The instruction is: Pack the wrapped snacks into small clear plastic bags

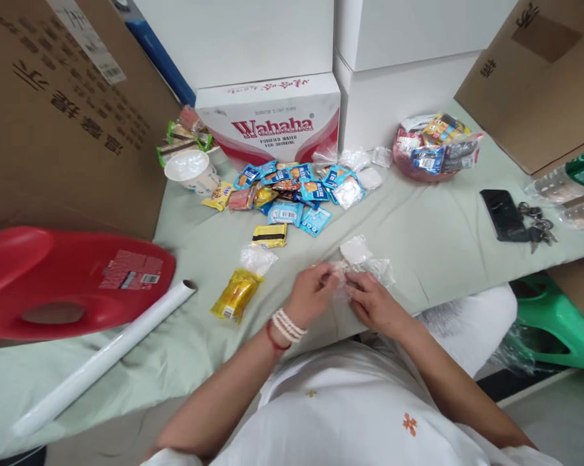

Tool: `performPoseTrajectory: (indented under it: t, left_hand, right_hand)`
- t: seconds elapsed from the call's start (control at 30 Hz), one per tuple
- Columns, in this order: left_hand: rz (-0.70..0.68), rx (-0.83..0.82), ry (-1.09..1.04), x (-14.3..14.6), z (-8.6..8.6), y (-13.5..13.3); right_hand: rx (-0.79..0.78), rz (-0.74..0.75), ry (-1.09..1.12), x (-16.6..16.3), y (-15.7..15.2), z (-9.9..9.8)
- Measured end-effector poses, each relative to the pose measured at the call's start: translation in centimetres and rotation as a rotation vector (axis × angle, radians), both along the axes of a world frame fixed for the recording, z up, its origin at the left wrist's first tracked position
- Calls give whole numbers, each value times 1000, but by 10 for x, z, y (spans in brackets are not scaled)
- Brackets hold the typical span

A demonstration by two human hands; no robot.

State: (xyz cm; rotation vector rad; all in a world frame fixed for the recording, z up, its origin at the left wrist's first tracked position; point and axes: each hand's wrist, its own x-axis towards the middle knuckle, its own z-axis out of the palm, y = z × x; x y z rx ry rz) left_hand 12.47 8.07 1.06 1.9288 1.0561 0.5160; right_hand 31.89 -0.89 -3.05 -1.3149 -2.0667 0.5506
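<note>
My left hand [314, 289], with a beaded bracelet and a red band at the wrist, pinches one side of a clear plastic bag [340, 285]. On the bag's other side, my right hand [375, 303] has its fingers closed on the plastic. Just beyond my hands lie a small white packet [356, 249] and a crumpled clear wrapper [381, 270]. Left of my left hand are a yellow snack packet [237, 294] and a whitish plastic wrapper [259, 259]. A smaller yellow packet with a dark stripe [270, 235] lies farther back, before a pile of blue snack packets [284, 212].
A Wahaha carton [272, 123] stands behind the pile, with a paper cup [189, 169] at its left. A bowl of snacks [408, 165], a phone [504, 215] and keys [541, 230] are right. A red jug [78, 278] and white tube [107, 356] lie left.
</note>
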Motion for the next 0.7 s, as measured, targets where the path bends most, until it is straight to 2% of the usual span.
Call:
performPoseTrajectory:
  t: [0.07,0.1,0.17,0.23,0.27,0.3,0.37,0.43,0.57,0.7]
  left_hand:
    - [-59,125,95,21,-7,-6]
    - [-84,195,172,30,-11,-10]
    - [-109,298,322,40,-16,-15]
    - [-61,356,408,42,-18,-17]
    - [5,375,433,41,-18,-17]
    - [84,386,454,40,-17,-15]
    - [189,363,505,35,-16,-11]
    - [172,289,571,31,-13,-6]
    - [116,172,653,26,-9,-8]
    - [189,104,573,21,-14,-12]
  right_hand:
    - [-2,-19,31,1,-4,0]
    - [17,-91,47,3,-7,0]
    - [98,-386,22,10,-9,-2]
    - [163,-715,-96,20,-9,-6]
    - [158,-806,-170,24,-8,-8]
    - [125,-831,-231,28,-6,-10]
    - [21,-754,-277,31,-4,-8]
    - [-46,-646,-215,25,-2,0]
    - [18,-475,16,-10,0,25]
    - [75,-280,-3,-44,11,34]
